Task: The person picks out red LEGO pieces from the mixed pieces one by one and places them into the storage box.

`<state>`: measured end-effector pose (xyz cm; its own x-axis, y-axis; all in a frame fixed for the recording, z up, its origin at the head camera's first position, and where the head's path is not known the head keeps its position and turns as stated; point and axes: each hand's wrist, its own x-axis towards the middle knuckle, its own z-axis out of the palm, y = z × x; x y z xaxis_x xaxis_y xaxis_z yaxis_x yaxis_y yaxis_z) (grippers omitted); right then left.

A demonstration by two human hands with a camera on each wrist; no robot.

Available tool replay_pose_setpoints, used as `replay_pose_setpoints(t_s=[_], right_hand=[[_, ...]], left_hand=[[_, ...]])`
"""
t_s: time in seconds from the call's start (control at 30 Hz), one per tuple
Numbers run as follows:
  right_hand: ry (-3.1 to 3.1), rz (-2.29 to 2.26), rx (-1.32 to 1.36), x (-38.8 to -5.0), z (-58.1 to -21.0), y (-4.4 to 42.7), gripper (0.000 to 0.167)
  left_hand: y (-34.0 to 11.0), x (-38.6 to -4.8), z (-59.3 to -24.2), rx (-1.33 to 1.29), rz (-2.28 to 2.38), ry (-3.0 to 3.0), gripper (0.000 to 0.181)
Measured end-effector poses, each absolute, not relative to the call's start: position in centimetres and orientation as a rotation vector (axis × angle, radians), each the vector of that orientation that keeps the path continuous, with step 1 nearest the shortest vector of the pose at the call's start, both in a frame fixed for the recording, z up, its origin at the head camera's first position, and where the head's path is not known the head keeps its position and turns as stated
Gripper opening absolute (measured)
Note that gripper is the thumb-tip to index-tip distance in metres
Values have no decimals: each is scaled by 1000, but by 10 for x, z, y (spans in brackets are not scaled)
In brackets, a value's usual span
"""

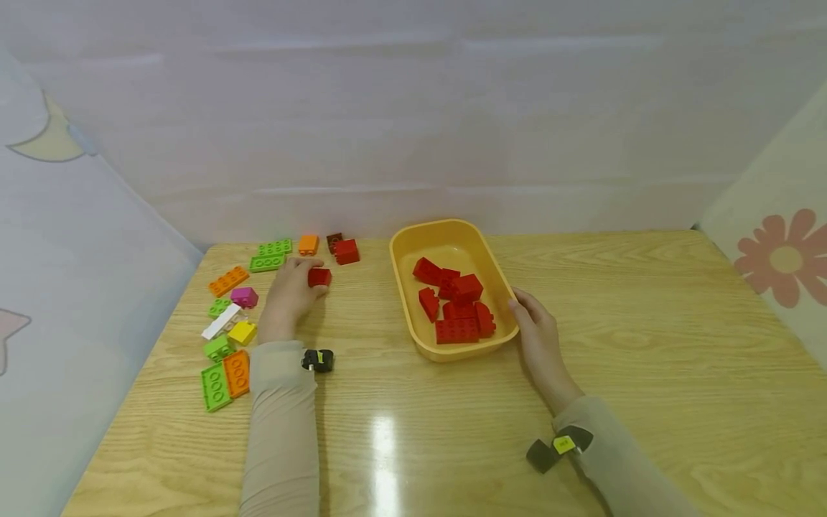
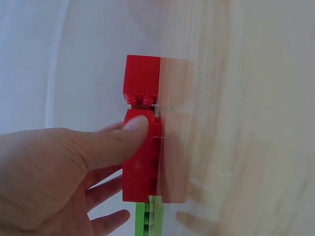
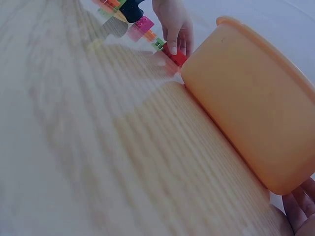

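Note:
In the head view my left hand (image 1: 288, 291) pinches a red toy building brick (image 1: 321, 277) at the table's left side. The left wrist view shows the thumb on the near face of this brick (image 2: 140, 167), with the fingers partly hidden behind. Another red brick (image 2: 141, 76) lies just beyond it. My right hand (image 1: 538, 341) holds the near right corner of a yellow plastic tub (image 1: 399, 287), thumb at the rim and fingers against the outer wall. Several red bricks (image 1: 457, 330) lie inside the tub.
Along the left side lie bricks of other colours: orange (image 1: 229, 281), magenta (image 1: 244, 297), white (image 1: 222, 322), yellow (image 1: 242, 332) and green (image 1: 215, 386). A dark brown brick (image 1: 334, 242) is at the back, by the pale wall covering (image 1: 439, 129).

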<state>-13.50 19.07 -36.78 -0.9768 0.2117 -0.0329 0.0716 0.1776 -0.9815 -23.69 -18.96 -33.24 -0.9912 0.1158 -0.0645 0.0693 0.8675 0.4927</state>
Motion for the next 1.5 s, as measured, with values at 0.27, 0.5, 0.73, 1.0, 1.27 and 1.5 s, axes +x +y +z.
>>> replay_pose_setpoints(t_s=[0.27, 0.5, 0.73, 1.0, 1.27, 1.5], right_hand=[[-2326, 1931, -279, -134, -368, 191, 50], [-2329, 1917, -280, -134, -369, 191, 49], [-2326, 1910, -271, -134, -369, 191, 48], [-2331, 1906, -272, -134, -369, 191, 48], [-2334, 1911, -271, -133, -369, 191, 48], [-2330, 1905, -267, -135, -368, 191, 48]], left_hand=[[-189, -234, -330, 125, 695, 2976, 51], [-190, -234, -329, 93, 682, 2953, 46], [-188, -236, -327, 58, 760, 2937, 50], [-180, -234, -319, 91, 804, 3010, 49], [-170, -233, -307, 144, 828, 3078, 51], [-164, -236, -302, 178, 896, 3062, 51]])
